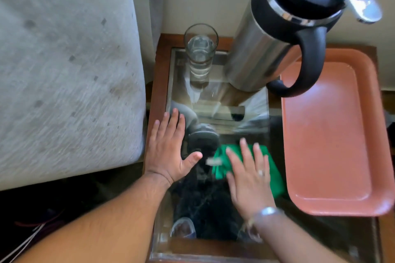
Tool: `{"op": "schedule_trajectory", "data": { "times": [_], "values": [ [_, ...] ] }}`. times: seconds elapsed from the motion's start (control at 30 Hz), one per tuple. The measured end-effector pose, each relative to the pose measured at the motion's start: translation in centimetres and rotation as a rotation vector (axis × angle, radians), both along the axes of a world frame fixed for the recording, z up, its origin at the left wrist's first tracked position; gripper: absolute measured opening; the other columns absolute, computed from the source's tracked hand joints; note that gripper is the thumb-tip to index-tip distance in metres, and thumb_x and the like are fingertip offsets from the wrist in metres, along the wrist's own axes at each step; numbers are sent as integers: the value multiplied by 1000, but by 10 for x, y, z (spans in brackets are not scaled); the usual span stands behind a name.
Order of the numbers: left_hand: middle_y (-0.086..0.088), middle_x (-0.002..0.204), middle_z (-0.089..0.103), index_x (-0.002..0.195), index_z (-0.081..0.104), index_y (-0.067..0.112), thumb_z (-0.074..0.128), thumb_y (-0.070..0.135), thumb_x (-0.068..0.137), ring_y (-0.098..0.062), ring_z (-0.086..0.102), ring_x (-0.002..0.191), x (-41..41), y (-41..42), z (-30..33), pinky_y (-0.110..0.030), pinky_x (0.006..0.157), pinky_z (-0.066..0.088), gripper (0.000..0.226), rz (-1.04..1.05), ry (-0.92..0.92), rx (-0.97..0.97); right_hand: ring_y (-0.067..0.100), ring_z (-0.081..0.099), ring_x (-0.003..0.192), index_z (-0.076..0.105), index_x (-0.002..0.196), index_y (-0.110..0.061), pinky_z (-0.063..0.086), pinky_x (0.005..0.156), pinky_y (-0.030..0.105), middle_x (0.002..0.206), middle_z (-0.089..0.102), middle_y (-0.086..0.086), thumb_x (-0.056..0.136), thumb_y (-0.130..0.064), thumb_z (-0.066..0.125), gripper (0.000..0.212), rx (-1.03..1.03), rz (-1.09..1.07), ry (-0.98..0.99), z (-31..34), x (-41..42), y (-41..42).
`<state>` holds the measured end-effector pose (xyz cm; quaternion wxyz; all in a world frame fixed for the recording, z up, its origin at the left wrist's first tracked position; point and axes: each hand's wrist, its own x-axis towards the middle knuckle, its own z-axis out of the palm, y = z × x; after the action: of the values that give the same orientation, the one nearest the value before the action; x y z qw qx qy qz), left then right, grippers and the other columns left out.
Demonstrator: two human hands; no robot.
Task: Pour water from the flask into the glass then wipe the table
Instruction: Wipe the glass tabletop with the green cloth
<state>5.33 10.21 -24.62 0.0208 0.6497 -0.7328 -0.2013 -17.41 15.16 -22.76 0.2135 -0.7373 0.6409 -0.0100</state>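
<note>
Right grip point(248, 175): palm flat, fingers spread, pressing green cloth point(271, 168) on the bench point(158, 83) near its right side beside the tray point(329, 134). Left grip point(168, 147) open, flat at left edge, bracing. Glass point(200, 55) holds water at far-left corner; flask point(263, 53) beside it. Advice: sweep with even pressure, stop short of glass.

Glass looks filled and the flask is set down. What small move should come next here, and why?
Probably slide the right hand, flat on the green cloth, forward across the glass tabletop toward the flask. The glass already holds water, so only wiping remains; the left hand rests flat on the table.
</note>
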Motion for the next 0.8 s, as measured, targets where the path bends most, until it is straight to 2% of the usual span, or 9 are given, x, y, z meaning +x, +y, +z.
{"op": "schedule_trajectory", "data": {
  "times": [0.1, 0.17, 0.27, 0.37, 0.43, 0.53, 0.63, 0.73, 0.8],
  "values": [
    [-14, 167, 17, 158, 22, 7, 1, 86, 85, -30, 10, 156, -1, 1, 0, -52, 125, 10, 110, -8, -5, -1, 35, -4, 148, 27, 150, -28, -7, 117, 51, 163, 12, 8, 95, -26, 48, 58, -41, -301, -30, -2, 36, -69],
    [-14, 167, 17, 158, 21, 6, -2, 85, 85, -30, 11, 156, -1, 1, -1, -51, 125, 8, 110, -18, -14, -6, 38, 2, 148, 29, 150, -26, -3, 117, 54, 162, 16, 10, 94, -24, 51, 60, -62, -313, -14, -5, 53, -85],
    [-16, 167, 19, 157, 24, 5, -2, 85, 84, -33, 14, 155, 0, 1, 0, -52, 124, 10, 111, -19, -19, -5, 37, 4, 147, 32, 147, -29, 2, 118, 55, 160, 25, 9, 87, -21, 60, 67, -45, 49, -34, -6, 48, -7],
    [-17, 166, 20, 157, 24, 5, 0, 83, 87, -34, 15, 154, 0, 1, 0, -52, 124, 10, 108, -27, -22, -8, 35, 20, 143, 42, 140, -35, 11, 117, 51, 151, 45, 7, 74, -30, 61, 69, 59, 457, 4, 10, 8, 106],
    [-17, 166, 20, 157, 24, 6, 2, 83, 88, -34, 15, 154, 0, -2, -2, -51, 124, 9, 106, -28, -28, -22, 33, 29, 138, 45, 138, -37, 6, 118, 46, 146, 51, 6, 74, -33, 59, 66, 79, 530, 26, 11, -14, 118],
    [-17, 167, 19, 157, 22, 6, 2, 83, 88, -34, 14, 154, 0, -8, 0, -52, 124, 9, 106, -17, -33, -31, 40, 24, 143, 45, 141, -32, 6, 117, 54, 155, 38, 10, 81, -24, 71, 66, 22, 179, -12, 7, 0, 53],
    [-16, 167, 18, 158, 21, 7, 0, 83, 87, -33, 13, 155, 0, -1, -3, -52, 125, 9, 106, -23, -25, -19, 37, -1, 148, 29, 149, -31, -7, 116, 51, 164, 11, 8, 94, -24, 53, 60, -13, -214, -58, 1, 28, -32],
    [-15, 167, 18, 158, 19, 7, -2, 82, 87, -32, 13, 155, 0, 1, -4, -51, 125, 10, 105, -13, -28, -25, 36, -4, 148, 26, 150, -29, -6, 117, 53, 164, 7, 7, 95, -25, 50, 61, -43, -307, -40, -3, 44, -92],
    [-15, 167, 19, 158, 20, 6, -4, 81, 88, -32, 14, 155, -2, 0, -1, -50, 125, 9, 105, -5, -18, -16, 36, -3, 149, 24, 151, -28, -3, 119, 54, 164, 9, 7, 94, -24, 51, 63, -43, -233, -34, -2, 45, -79]
  ]
}}
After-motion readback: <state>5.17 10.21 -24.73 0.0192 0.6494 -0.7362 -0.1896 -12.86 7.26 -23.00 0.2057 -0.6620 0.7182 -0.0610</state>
